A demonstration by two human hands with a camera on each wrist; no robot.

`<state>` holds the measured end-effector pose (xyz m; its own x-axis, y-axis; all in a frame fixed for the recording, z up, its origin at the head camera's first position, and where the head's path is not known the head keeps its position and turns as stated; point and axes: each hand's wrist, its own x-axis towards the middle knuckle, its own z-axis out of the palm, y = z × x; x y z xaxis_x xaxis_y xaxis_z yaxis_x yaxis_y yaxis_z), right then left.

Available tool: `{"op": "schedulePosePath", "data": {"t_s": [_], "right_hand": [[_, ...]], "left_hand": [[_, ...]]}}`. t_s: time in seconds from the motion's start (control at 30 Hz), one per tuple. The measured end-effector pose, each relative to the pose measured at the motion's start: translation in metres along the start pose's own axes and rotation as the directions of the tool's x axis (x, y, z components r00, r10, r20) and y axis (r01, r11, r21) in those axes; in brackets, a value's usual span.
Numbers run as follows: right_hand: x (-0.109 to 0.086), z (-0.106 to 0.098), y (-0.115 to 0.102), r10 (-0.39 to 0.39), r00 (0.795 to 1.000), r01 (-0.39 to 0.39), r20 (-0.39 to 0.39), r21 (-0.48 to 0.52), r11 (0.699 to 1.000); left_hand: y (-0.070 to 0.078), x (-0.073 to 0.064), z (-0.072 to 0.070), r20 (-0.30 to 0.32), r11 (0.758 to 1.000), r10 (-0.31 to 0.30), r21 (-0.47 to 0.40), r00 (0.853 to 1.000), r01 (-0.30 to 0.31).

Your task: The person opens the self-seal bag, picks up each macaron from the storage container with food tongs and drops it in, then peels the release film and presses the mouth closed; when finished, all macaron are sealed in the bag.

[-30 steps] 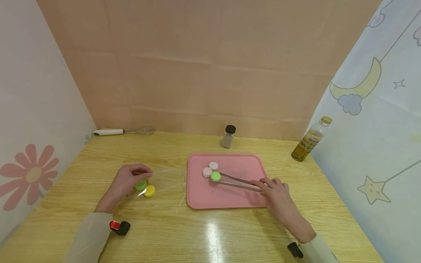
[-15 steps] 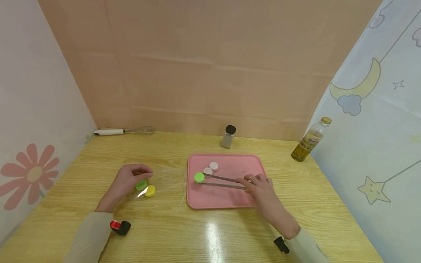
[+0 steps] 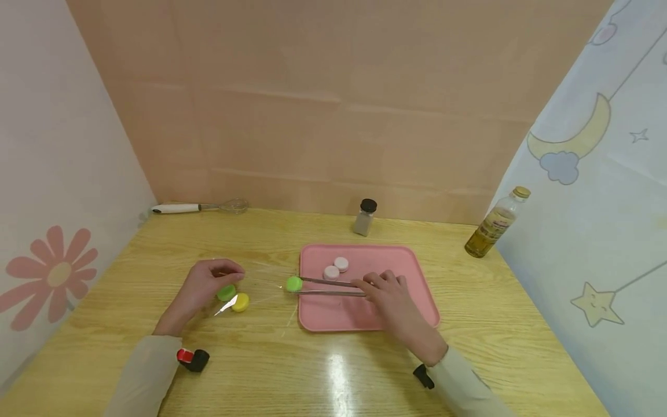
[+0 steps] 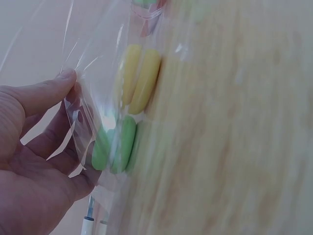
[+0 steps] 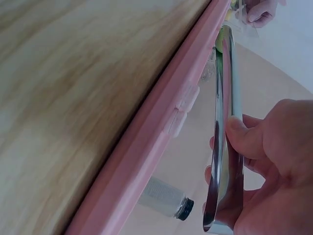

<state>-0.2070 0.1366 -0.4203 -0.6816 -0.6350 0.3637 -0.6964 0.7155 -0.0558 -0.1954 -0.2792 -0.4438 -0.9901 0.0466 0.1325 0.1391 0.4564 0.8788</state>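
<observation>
In the head view my left hand (image 3: pixel 203 286) pinches the edge of a clear plastic bag (image 4: pixel 93 54) on the left of the table. A yellow macaron (image 3: pixel 241 302) and a green macaron (image 3: pixel 226 292) lie inside it, seen edge-on in the left wrist view. My right hand (image 3: pixel 391 304) grips metal tongs (image 5: pixel 217 142) over the pink tray (image 3: pixel 359 322). Between the tong tips is a bright green macaron (image 3: pixel 294 284), at the tray's left rim beside the bag's mouth. Two pale pink macarons (image 3: pixel 341 264) sit on the tray behind the tongs.
A small black-capped jar (image 3: pixel 364 219) stands behind the tray. An oil bottle (image 3: pixel 490 230) stands at the back right. A whisk (image 3: pixel 179 208) lies along the back left edge. Printed cloth walls enclose the table at the back and sides.
My right hand has moved left with the tongs, carrying the bright green macaron from beside the pink ones to the tray's left rim. My left hand stays in place, pinching the bag.
</observation>
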Motion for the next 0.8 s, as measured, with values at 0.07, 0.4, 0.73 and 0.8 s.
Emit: {"op": "schedulePosePath", "data": {"t_s": [0.07,0.4,0.73,0.8], "right_hand": [[0.002,0.002,-0.002,-0.007,1.0,0.007,0.005,0.009,1.0],[0.02,0.008,-0.013,0.011,0.998,-0.013,0.059,0.025,1.0],[0.042,0.025,-0.028,-0.052,0.998,0.052,0.035,0.005,0.999],[0.046,0.028,-0.032,-0.058,0.998,0.058,0.038,0.001,0.998]], "left_hand": [[0.0,0.0,0.0,0.003,1.0,0.0,-0.001,1.0,0.0],[0.0,0.002,0.0,0.001,1.0,-0.008,0.014,1.0,0.008],[-0.002,0.001,0.001,-0.009,0.999,-0.014,0.034,1.0,0.014],[-0.002,0.001,0.001,-0.01,0.999,-0.011,0.033,1.0,0.011]]}}
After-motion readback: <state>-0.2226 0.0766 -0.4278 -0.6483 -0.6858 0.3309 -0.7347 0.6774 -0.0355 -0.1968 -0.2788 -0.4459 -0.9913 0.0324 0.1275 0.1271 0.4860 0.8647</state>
